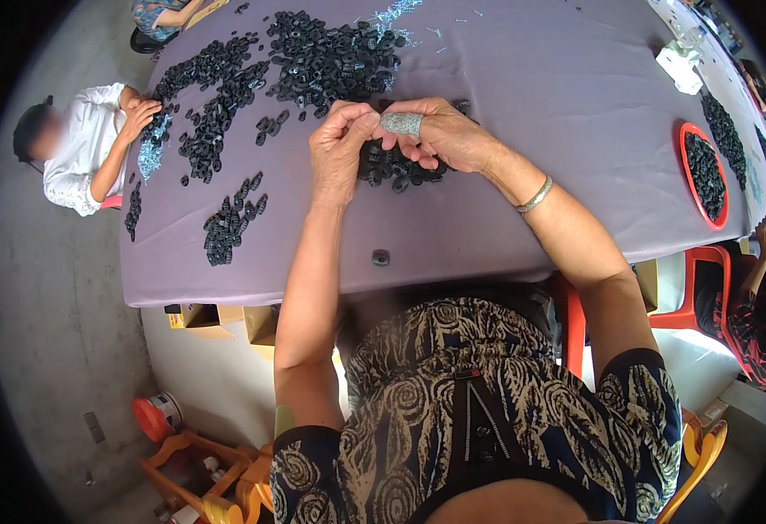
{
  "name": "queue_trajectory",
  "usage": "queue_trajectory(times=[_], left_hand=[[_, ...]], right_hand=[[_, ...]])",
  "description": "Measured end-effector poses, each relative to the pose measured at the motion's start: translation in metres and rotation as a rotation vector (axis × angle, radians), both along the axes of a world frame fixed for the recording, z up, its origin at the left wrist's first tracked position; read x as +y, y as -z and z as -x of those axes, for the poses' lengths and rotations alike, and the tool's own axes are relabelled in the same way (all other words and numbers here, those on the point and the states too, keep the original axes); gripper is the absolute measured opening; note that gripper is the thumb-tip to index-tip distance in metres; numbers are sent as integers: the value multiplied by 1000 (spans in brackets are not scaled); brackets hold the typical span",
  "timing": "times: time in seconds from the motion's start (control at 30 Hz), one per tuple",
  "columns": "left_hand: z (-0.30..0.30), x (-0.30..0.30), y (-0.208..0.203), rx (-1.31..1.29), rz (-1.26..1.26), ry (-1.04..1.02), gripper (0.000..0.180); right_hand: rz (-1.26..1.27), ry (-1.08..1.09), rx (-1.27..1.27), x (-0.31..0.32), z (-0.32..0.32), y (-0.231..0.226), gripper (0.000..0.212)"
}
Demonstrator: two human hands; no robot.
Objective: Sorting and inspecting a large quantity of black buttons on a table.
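Over the middle of the tablecloth [487, 236], my two hands meet at the fingertips. The fingers of my left hand [337, 157] are pinched together, and whatever lies between them is too small or hidden to name. My right hand [454, 138] is curled toward it, also closed, with a grey wrap [402, 125] around one finger. Directly beneath them is a heap of small black ribbed plastic pieces [400, 173], partly covered by my hands. One black piece [380, 258] lies alone nearer the table's front edge.
A large pile of black pieces [322, 61] spreads beyond my hands, beside scattered light-blue pins [396, 16]. A smaller cluster [230, 225] lies left. A red basin [725, 196] of black pieces stands right. At the left edge a person [86, 144] works at another pile.
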State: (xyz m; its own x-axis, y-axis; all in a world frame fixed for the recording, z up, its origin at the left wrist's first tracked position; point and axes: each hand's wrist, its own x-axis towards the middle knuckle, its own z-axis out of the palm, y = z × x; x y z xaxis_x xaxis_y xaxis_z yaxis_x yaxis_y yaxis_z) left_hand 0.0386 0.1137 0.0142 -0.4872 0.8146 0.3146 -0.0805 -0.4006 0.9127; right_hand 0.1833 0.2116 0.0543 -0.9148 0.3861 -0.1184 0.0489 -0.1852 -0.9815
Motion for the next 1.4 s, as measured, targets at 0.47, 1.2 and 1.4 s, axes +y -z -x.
queue_trajectory(times=[0.47,1.2,1.4], left_hand=[[-1,1,0,303,154,-71,12],[-2,-1,0,419,129,-83,26],[-6,-1,-3,364,158,-110,29]], right_hand=[[-426,191,52,2,7,20,8],[-489,201,228,2,11,28,6],[-396,189,327,0,11,28,11]])
